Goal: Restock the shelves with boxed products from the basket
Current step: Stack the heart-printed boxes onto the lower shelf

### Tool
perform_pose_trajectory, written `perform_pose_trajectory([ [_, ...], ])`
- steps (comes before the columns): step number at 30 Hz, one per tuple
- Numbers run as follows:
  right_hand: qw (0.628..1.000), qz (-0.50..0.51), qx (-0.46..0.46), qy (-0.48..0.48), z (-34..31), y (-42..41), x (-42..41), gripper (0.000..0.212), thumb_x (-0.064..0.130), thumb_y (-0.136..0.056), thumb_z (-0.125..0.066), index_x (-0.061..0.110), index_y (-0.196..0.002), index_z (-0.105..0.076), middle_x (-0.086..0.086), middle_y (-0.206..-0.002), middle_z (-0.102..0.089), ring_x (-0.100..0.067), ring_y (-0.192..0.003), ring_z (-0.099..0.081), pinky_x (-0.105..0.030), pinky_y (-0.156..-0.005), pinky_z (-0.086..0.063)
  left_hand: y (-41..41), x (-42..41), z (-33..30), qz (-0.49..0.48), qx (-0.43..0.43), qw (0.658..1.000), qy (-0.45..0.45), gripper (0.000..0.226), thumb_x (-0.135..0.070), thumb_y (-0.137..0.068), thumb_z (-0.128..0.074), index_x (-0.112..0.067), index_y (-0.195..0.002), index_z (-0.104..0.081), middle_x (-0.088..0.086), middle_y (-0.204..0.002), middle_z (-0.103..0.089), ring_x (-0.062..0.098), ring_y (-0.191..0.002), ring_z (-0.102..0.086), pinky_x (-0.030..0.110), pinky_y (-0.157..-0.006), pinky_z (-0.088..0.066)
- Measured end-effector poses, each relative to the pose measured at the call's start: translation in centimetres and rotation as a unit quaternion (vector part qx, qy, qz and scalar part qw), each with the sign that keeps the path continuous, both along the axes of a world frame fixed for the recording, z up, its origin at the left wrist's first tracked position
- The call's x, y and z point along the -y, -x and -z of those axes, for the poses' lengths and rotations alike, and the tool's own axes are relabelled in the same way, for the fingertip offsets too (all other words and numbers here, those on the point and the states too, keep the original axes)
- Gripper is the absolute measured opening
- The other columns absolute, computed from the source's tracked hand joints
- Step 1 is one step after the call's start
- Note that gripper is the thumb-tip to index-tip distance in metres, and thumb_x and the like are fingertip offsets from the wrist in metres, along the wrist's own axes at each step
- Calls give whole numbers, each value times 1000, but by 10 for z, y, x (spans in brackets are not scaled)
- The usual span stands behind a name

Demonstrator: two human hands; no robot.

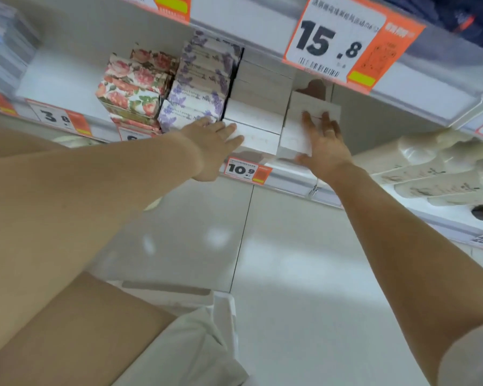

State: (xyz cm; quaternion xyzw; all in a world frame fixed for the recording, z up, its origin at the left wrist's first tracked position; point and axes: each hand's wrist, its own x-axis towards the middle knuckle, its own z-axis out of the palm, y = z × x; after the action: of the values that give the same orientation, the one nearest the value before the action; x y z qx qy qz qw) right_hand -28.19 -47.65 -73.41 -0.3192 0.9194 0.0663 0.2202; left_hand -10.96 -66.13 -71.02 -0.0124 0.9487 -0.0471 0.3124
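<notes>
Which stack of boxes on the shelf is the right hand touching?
The right hand rests on the rightmost white stack, beside the empty shelf space. The rose, lavender and other white stacks sit left of it.

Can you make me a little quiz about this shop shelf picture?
1. True or false: both hands touch white boxes.
2. Which price tag hangs lowest between the hands? A) 10.9 B) 15.8
3. What pattern is on the boxes beside the purple ones?

Key:
1. True: left hand and right hand press white boxes.
2. A, the 10.9 tag.
3. Red roses, on the rose boxes left of the purple boxes.
</notes>
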Motion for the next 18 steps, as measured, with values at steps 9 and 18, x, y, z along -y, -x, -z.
perform_pose_trajectory([
  [9,999,33,27,8,-8,-6,7,91,27,-90,-61,35,-151,6,-9,-160,12,-28,-148,6,-42,-119,-12,-9,7,-39,-37,-7,999,18,67,-36,-99,-35,-17,-153,1,7,-160,9,22,-148,7,39,-119,1],
  [18,988,88,-9,130,-40,2,4,64,24,-93,-48,19,-151,-20,-13,-156,-22,-31,-144,-18,-43,-115,-22,-13,-9,-75,-103,-62,990,-66,70,-41,-99,-39,-18,-153,-1,8,-160,8,21,-148,3,36,-118,0],
])
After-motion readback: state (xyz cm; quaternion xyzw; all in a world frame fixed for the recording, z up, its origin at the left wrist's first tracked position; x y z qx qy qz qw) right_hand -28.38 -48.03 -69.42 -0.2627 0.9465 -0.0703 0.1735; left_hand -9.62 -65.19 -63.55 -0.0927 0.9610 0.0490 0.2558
